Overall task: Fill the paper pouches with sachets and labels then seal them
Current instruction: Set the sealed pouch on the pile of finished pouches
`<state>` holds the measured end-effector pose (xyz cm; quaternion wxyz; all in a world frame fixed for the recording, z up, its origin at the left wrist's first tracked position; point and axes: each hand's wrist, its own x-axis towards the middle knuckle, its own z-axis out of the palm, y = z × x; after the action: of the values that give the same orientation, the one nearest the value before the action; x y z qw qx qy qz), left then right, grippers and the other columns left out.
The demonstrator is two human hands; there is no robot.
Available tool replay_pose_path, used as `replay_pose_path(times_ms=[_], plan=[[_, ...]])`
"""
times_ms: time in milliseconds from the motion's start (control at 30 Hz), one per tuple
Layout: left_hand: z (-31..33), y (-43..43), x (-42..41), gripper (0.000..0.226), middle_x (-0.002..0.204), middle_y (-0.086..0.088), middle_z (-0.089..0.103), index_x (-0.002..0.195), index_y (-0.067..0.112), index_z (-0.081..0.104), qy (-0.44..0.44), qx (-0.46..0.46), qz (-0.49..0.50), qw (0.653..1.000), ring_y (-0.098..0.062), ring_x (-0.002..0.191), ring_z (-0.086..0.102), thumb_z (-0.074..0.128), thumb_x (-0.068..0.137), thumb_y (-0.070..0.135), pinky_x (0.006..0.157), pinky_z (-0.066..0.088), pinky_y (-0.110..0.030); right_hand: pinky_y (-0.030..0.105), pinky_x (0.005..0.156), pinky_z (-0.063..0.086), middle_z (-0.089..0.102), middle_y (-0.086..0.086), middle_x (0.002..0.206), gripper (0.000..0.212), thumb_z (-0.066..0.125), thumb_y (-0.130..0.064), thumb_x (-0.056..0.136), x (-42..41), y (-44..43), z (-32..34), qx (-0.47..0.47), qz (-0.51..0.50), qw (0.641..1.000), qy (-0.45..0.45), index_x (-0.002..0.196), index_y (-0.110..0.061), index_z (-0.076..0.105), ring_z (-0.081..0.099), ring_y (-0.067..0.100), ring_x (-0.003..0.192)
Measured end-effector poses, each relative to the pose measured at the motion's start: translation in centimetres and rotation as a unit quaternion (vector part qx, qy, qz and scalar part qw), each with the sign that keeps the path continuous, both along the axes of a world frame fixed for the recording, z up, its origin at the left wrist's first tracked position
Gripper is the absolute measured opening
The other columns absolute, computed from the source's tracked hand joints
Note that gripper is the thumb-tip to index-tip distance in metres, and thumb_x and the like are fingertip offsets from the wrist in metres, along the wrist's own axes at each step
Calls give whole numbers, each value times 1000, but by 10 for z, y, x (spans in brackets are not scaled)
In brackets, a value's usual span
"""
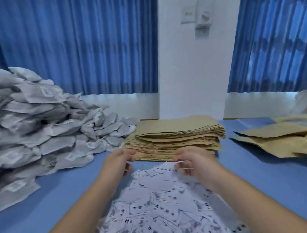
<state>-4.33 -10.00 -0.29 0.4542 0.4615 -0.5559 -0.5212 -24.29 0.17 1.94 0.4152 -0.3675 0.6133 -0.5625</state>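
Note:
A thick stack of flat brown paper pouches [176, 138] lies at the middle of the blue table. A big heap of grey-white sachets [36, 124] fills the left side. Several small white printed labels [161, 203] are scattered in front of me. My left hand [119, 161] is at the stack's near left edge, fingers curled against the lowest pouches. My right hand [189, 162] is at the stack's near right edge and pinches a small white label [181, 162] between thumb and fingers.
More brown pouches [275, 140] lie loosely at the right of the blue table [256, 179]. Blue curtains [77, 45] hang behind, with a white wall pillar [191, 71] between them carrying a socket.

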Motion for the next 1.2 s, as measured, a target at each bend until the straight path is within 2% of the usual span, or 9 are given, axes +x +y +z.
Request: replay_pose_path(times_ms=[133,267,333,500,600,700,900,1033,1200], plan=[[-32,-25,21,19,65,-7,61,92,6,67,-13,6,30,999,-18,47,51,50,91,0,48,41,-27,25,78,50,63,-4,112,28,61,-12,87,4,-50,6,22,-6,945,326,113,-21,61,61,15,97],[-40,-36,20,20,62,-7,61,87,11,67,-5,17,40,999,-19,50,51,48,91,3,50,41,-30,32,93,43,49,5,127,46,56,-23,89,-9,-100,14,32,9,735,677,134,-15,49,49,25,117],[-42,-34,17,21,58,-2,63,85,16,68,-38,10,23,999,-17,52,53,51,87,5,56,43,-31,38,95,42,42,7,134,50,54,-30,91,-12,-122,19,59,30,685,725,137,-16,42,46,29,120],[-43,-34,19,21,58,2,64,81,25,68,-69,-4,13,998,-15,54,56,54,85,10,58,45,-31,44,111,27,-1,-1,162,83,56,-39,88,-12,-162,24,122,72,715,684,153,-23,7,21,26,144],[-44,-33,20,20,60,1,63,83,25,68,-63,-2,7,998,-14,55,55,53,86,11,57,45,-30,46,110,28,13,2,161,88,56,-48,88,-12,-171,16,172,89,717,669,153,-24,2,24,27,143],[-44,-34,21,21,59,1,62,83,25,68,-63,-3,6,998,-13,54,54,53,86,10,55,44,-27,43,102,35,45,4,143,76,59,-43,88,-9,-168,2,179,77,689,698,149,-22,19,43,28,129],[-43,-29,22,21,74,-7,70,84,26,67,-76,-7,1,997,-13,57,56,53,87,11,58,46,-29,30,71,33,57,-1,105,29,51,-12,90,2,-145,-1,62,-28,566,821,113,-22,65,50,23,101],[-42,-28,23,21,73,-6,70,85,26,68,-83,-13,1,996,-13,57,56,53,87,10,57,47,-28,26,59,33,45,-2,88,27,49,-7,90,1,-124,1,40,-80,612,786,100,-22,69,51,24,77],[-39,-23,24,18,63,-2,64,89,19,68,-33,-33,10,999,-17,58,57,56,87,5,58,46,-31,27,64,44,65,-5,97,22,52,-24,96,-12,-90,10,-84,-188,702,681,98,-28,74,62,24,86]])
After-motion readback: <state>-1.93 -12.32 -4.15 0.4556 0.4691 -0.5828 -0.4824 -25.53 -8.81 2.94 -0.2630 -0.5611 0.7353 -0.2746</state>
